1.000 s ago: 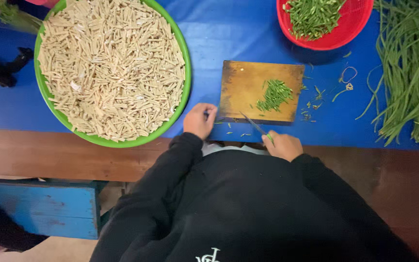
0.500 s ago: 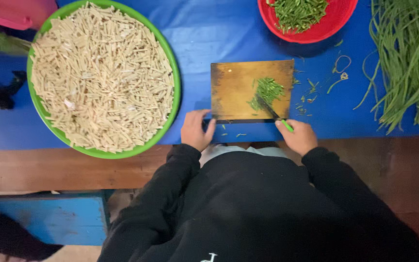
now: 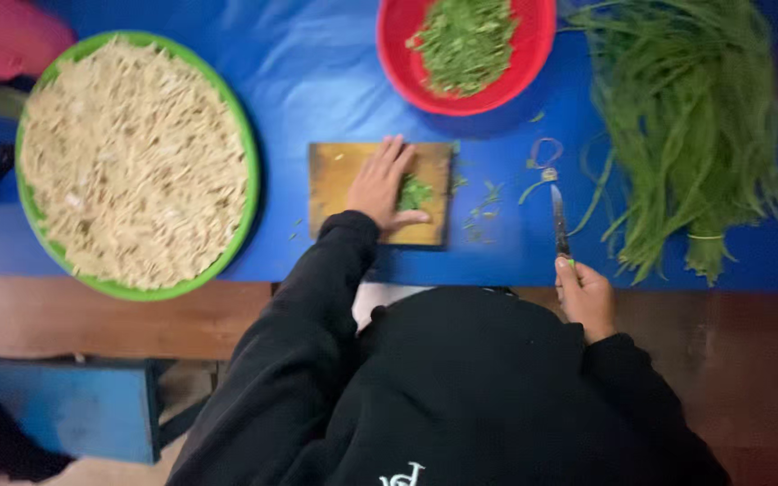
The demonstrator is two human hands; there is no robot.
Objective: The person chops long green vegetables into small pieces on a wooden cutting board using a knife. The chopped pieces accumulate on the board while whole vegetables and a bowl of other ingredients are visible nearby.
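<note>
My left hand (image 3: pixel 382 184) lies flat on the wooden cutting board (image 3: pixel 339 175), its fingers cupped around a small pile of chopped greens (image 3: pixel 414 192). My right hand (image 3: pixel 584 297) is off the board to the right, gripping a knife (image 3: pixel 559 222) with a green handle, blade pointing away over the blue table cover. A red bowl (image 3: pixel 533 49) with chopped greens stands just beyond the board.
A large green tray (image 3: pixel 249 193) heaped with pale cut sticks fills the left. A bundle of long green stalks (image 3: pixel 686 126) lies at the right. Rubber bands (image 3: pixel 544 155) and scraps lie beside the board. A blue bench (image 3: pixel 65 405) is lower left.
My left hand moved from the board's near edge onto the board and gathered the greens. My right hand drew the knife off the board to the right.
</note>
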